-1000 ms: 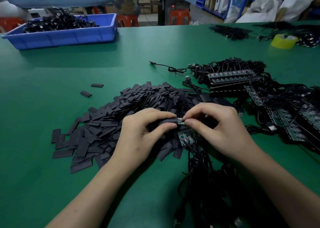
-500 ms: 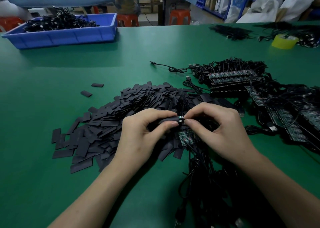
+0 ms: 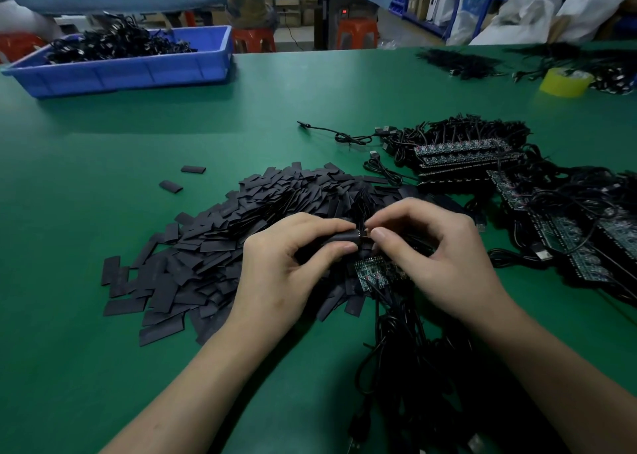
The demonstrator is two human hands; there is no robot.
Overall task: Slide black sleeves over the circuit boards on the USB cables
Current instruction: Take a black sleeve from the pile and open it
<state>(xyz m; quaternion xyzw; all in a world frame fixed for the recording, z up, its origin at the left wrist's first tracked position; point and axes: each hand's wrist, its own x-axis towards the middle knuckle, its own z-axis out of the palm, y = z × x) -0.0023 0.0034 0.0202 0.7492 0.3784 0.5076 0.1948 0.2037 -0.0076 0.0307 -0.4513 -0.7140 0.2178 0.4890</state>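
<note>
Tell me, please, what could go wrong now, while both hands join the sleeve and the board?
1. The left hand pinches the black sleeve; if its mouth is squeezed shut, the circuit board, in the grip of the right hand, may catch.
2. The cables lie tangled below the wrists; a snag might pull the board back out.
3. The hands work above the sleeve pile; a dropped sleeve could get lost there.

Black sleeves (image 3: 213, 246), green table (image 3: 138, 136), blue bin (image 3: 138, 70), yellow tape roll (image 3: 565, 82).
</note>
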